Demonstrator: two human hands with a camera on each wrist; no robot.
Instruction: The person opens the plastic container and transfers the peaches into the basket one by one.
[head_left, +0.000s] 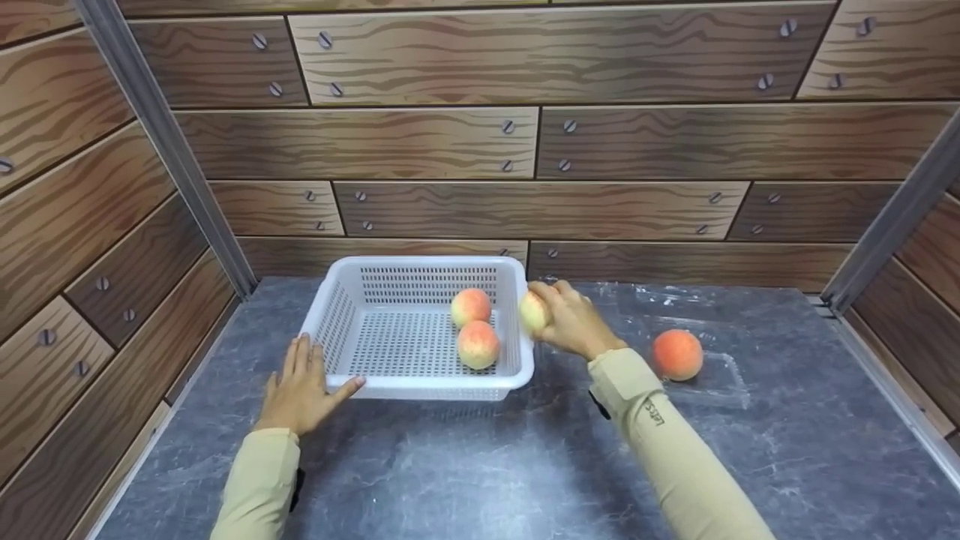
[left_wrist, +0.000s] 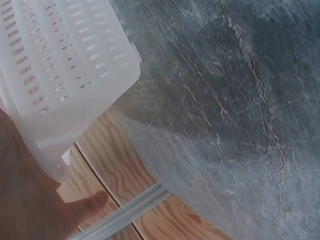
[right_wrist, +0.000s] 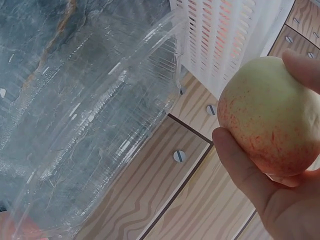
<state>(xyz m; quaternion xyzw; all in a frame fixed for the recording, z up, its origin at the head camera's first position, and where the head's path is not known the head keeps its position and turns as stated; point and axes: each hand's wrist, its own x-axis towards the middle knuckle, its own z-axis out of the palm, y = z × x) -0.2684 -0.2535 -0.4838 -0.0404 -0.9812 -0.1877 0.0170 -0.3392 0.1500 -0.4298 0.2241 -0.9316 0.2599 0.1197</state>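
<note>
My right hand [head_left: 574, 321] grips a yellow-and-red peach [head_left: 534, 313] at the right rim of a white perforated plastic basket [head_left: 420, 386]. In the right wrist view, thumb and fingers curl round this peach [right_wrist: 270, 115], its pale side showing. Two more peaches, a rear one [head_left: 471, 307] and a front one [head_left: 478, 345], sit together inside the basket at its right end. My left hand [head_left: 298, 390] rests at the basket's front left corner, fingers straight along the left side and thumb spread toward the front rim.
Right of the basket, a redder peach [head_left: 678, 355] sits in a clear plastic tray [head_left: 727, 379], with more clear packaging [right_wrist: 100, 110] behind. The grey marbled table [head_left: 465, 465] meets wood-patterned walls [head_left: 637, 142] at the back and sides, with metal posts in the corners.
</note>
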